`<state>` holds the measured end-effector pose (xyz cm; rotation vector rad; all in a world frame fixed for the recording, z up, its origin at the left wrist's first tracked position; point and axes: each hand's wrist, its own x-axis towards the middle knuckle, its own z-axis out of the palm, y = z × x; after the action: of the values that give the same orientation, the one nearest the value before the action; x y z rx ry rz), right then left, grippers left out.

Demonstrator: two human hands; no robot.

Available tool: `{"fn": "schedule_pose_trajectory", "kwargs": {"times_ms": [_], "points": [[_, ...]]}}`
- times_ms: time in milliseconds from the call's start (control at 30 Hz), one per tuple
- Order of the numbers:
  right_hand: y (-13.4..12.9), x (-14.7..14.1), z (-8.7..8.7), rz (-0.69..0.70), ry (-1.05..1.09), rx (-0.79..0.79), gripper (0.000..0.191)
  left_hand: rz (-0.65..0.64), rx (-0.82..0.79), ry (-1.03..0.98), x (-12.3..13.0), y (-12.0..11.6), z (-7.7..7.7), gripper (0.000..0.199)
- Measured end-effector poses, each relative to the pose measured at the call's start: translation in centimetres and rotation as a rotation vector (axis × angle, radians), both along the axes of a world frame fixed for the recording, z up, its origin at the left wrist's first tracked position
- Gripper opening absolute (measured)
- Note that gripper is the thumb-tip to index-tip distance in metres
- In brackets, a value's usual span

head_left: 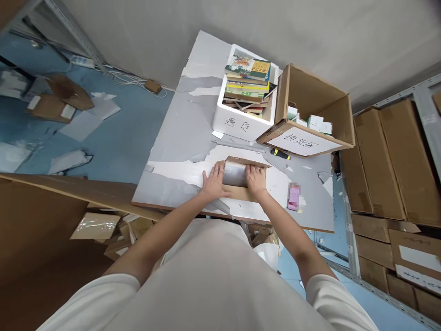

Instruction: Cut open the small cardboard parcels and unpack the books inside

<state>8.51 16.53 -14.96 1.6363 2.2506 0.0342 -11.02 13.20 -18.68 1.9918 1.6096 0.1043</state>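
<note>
A small brown cardboard box (243,193) lies on the white and grey table, its flaps folded outward. Inside it a silvery, shiny item (234,175) shows between my hands. My left hand (214,182) rests against the box's left end, fingers spread and thumb stretched along the near flap. At the right end, my right hand (256,179) has its fingers curled down into the box; the fingertips are hidden, so what they touch cannot be made out.
Behind stand a white foam box (241,128) of books and a large carton (283,99) holding small white boxes. A yellow-black cutter (280,154) and a pink phone (293,196) lie to the right. Shelves of cartons (389,161) stand at right; a big open carton (69,193) is at left.
</note>
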Motion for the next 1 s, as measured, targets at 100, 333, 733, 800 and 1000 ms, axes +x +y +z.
{"fn": "schedule_pose_trajectory", "kwargs": {"times_ms": [100, 333, 733, 800, 1000], "points": [[-0.1, -0.3, -0.7, -0.043, 0.02, 0.028, 0.052, -0.004, -0.028, -0.021, 0.0, 0.1, 0.2, 0.122], [0.5, 0.2, 0.1, -0.04, 0.031, -0.041, 0.031, 0.026, 0.018, -0.03, 0.0, -0.3, 0.0, 0.12], [-0.7, 3.1, 7.2, -0.156, 0.261, -0.008, 0.019, 0.103, -0.066, -0.02, 0.7, 2.0, 0.3, 0.122], [-1.2, 4.5, 9.1, -0.252, 0.46, 0.099, 0.021, 0.112, -0.089, -0.037, 0.8, 2.8, 0.9, 0.122], [-3.6, 6.3, 12.9, -0.382, 1.045, 0.444, 0.033, 0.312, 0.196, -0.352, 2.0, -0.3, 7.7, 0.098]]}}
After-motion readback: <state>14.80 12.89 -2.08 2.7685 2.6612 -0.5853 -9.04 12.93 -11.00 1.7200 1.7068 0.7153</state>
